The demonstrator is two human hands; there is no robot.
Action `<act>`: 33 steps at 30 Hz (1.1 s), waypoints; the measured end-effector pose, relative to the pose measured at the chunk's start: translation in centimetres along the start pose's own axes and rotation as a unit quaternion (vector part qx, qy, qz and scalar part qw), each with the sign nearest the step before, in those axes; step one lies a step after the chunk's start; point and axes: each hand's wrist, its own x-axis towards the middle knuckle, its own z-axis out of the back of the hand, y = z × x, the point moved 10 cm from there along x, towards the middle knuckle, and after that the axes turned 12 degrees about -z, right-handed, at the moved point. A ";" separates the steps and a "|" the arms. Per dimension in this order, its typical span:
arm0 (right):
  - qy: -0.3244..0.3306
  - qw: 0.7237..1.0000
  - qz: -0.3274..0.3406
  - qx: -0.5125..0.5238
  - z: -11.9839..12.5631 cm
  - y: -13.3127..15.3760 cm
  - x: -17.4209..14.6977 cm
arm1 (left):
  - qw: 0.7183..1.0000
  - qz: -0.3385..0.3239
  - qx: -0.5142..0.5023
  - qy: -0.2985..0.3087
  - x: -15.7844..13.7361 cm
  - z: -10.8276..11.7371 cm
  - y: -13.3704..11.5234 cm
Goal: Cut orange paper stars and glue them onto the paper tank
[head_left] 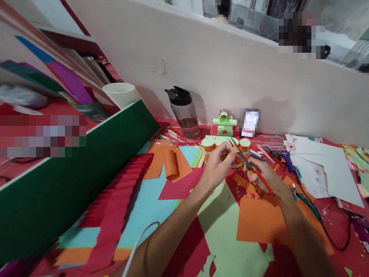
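My right hand (263, 174) grips a pair of scissors (251, 166) with red handles; the blades point up and left toward my other hand. At the blade tips, my left hand (218, 162) has thumb and finger pinched together, and whatever lies between them is too small to make out. Just behind both hands stand light green and orange paper rolls (245, 144). Below the scissors, small red stars (253, 195) and orange scraps are scattered by a sheet of orange paper (259, 221). A light green sheet (221, 215) lies under my wrists.
Behind stand a green paper model (225, 129), a phone (250, 122) and a water bottle (184, 113). Pleated red paper (115, 204) and an orange roll (171, 164) lie left, beside a dark green board (72, 184). Green-handled pliers (308, 204) and white card (334, 165) lie right.
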 end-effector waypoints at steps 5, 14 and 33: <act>-0.004 1.000 0.007 -0.002 -0.1 0.6 0.0 | 1.000 -0.008 0.000 -0.001 0.0 0.0 -0.1; -0.011 1.000 0.011 -0.008 -0.2 1.1 0.0 | 1.000 -0.014 -0.012 -0.007 0.0 -0.1 -0.1; -0.028 1.000 -0.004 -0.003 0.0 0.1 0.1 | 1.000 -0.005 -0.009 0.006 -0.1 -0.4 -0.6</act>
